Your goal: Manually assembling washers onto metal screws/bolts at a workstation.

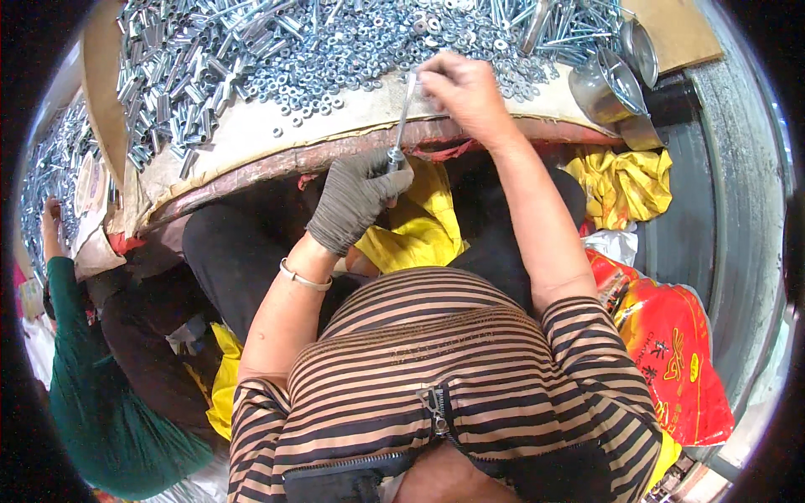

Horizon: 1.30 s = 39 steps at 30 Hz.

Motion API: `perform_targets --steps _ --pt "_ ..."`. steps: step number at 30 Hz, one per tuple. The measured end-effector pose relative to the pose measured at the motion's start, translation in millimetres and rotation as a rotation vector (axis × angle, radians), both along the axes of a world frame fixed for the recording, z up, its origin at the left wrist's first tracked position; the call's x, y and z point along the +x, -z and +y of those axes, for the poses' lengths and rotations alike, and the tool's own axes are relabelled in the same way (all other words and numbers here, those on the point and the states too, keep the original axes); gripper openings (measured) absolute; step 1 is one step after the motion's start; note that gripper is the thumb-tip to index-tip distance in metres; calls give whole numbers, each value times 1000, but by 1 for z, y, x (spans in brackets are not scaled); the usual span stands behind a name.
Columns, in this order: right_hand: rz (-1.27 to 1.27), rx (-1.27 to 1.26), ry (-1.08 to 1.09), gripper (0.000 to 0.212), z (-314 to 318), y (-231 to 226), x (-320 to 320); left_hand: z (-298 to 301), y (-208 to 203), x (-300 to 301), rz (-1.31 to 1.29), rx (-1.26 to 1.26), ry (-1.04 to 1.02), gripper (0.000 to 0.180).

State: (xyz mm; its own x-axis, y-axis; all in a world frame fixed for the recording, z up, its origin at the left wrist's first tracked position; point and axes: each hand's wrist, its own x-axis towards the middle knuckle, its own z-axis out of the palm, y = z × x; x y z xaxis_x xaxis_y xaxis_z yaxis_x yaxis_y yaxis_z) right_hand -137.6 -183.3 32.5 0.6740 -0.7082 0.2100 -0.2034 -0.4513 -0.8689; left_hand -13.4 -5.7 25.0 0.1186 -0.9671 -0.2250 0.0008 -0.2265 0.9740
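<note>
The left hand [360, 197], in a ribbed grey glove, is closed around the lower end of a slender, silvery metal bolt [403, 122], whose long axis points away from the wearer, tilting slightly right. The bare right hand [464, 90] lies nearer its far tip, fingers curled; whether they grip it cannot be told. Beyond, ring-shaped zinc-grey nuts [352, 63] and smooth tubular metal sleeves [186, 109] cover the pale-topped table [251, 144].

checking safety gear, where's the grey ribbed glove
Head view, left of centre: the grey ribbed glove covers the left hand, holding a thin silver metal rod.
</note>
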Motion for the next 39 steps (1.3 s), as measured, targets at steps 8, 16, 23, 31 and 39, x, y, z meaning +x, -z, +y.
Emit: perform_targets --steps 8,16,23,31,39 --pt "543 -802 204 26 8 19 39 3 3 11 487 43 -119 20" --pt "-361 483 -48 19 22 -31 -2 8 -6 7 312 27 101 23" --pt "-151 322 -155 15 24 -41 -26 3 10 -4 -80 -115 136 24" --pt "-72 185 -180 15 25 -47 -46 6 13 -9 -371 -156 151 23" --pt "-292 753 -225 20 82 -7 -17 11 5 -5 -587 -261 -157 23"
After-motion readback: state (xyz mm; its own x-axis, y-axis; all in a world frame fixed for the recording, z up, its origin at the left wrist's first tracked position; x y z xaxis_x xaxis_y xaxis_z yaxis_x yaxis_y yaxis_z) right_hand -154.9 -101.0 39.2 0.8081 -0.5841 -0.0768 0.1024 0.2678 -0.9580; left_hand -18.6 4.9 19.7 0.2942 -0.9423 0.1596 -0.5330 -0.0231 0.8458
